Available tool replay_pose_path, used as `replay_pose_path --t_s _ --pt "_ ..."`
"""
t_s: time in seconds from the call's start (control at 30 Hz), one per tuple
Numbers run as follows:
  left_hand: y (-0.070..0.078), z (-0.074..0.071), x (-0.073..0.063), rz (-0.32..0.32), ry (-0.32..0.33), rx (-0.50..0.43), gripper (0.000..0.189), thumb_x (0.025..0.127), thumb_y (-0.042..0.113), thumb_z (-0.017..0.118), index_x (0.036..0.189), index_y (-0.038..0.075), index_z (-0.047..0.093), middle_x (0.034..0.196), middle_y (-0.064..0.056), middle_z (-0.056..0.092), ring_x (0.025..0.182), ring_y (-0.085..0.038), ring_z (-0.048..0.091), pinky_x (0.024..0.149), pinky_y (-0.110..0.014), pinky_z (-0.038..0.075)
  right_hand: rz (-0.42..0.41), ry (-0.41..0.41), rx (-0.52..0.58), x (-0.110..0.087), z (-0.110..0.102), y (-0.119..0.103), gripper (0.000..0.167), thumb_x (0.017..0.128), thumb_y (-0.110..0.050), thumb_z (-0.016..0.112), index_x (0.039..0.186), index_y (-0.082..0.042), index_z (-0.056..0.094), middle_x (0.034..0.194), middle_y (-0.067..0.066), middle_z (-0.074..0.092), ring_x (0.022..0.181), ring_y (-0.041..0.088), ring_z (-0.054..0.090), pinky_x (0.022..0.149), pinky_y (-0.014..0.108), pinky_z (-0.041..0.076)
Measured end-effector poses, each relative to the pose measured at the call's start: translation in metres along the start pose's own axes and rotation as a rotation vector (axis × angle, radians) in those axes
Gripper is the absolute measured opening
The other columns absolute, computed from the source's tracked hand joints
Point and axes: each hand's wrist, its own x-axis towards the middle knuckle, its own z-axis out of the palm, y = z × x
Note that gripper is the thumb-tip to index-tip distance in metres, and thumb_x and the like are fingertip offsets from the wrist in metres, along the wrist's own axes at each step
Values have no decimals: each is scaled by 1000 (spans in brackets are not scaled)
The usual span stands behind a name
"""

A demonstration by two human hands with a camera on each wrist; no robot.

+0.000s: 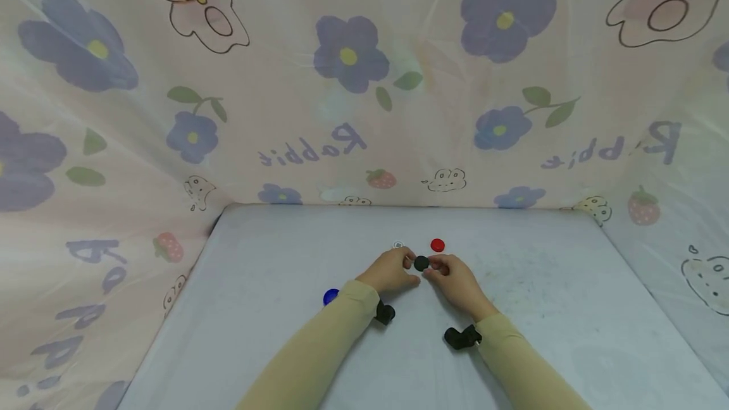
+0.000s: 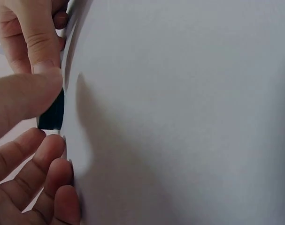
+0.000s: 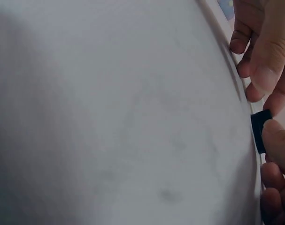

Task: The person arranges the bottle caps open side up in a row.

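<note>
Nearest the head camera, two pale yellow sleeves [image 1: 319,340] ran inward, the left from seven o'clock and the right from five. Each wrist carried a black wrist mount [image 1: 462,337]. The forearms converged above the white tabletop [image 1: 273,258], the left hand [image 1: 393,271] reaching toward two o'clock and the right hand [image 1: 455,280] toward ten. Between their fingertips was a small black disc [image 1: 421,263]. The right hand pinched it by thumb and forefinger; the left was loosely bent, its thumb spread away from its forefinger. From the disc, a red disc [image 1: 437,245] lay near, between one and two o'clock, a clear ring-like piece [image 1: 398,245] at ten, and a blue disc [image 1: 330,297], partly behind the left sleeve, between eight and nine. A flower-printed cloth [image 1: 347,112] rose behind the table toward twelve.

In the left wrist view, the left thumb came in from nine o'clock and crossed in front of the black disc, while that hand's other fingers fanned out at eight. The right hand entered from ten.

In the right wrist view, the disc stood edge-on near three o'clock, the right thumb against its face. The left hand hung at two, thumb apart from the disc, a fingertip at its upper edge; whether that fingertip touched could not be told.
</note>
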Motion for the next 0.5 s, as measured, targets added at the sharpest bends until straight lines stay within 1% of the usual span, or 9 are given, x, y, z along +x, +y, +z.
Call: replay_pose_path --t_s 0.2,0.3,0.37,0.5 --pt "2 0 0 14 -6 30 37 82 26 79 111 11 63 96 3 58 85 -11 53 80 -29 46 7 -11 0 -1 -1 0 32 88 -28 73 115 -11 67 101 4 58 87 20 49 75 36 40" --pt "2 0 0 18 -4 51 33 82 25 79 108 11 63 94 3 57 84 -11 53 79 -28 45 0 -23 -1 -1 -1 0 31 87 -29 74 113 -12 68 103 4 59 88 20 49 77 37 41" --pt "3 0 -1 17 0 60 30 83 24 78 105 11 63 93 2 57 82 -11 52 77 -28 45 -21 -34 7 -2 -1 0 30 87 -29 74 112 -12 69 105 4 60 92 20 51 80 38 41" --pt "5 0 -3 13 6 68 24 83 21 78 100 11 63 90 1 57 79 -12 51 73 -28 44 -73 -45 34 -3 0 -1 27 86 -25 75 108 -12 71 107 4 63 104 23 55 90 45 42"
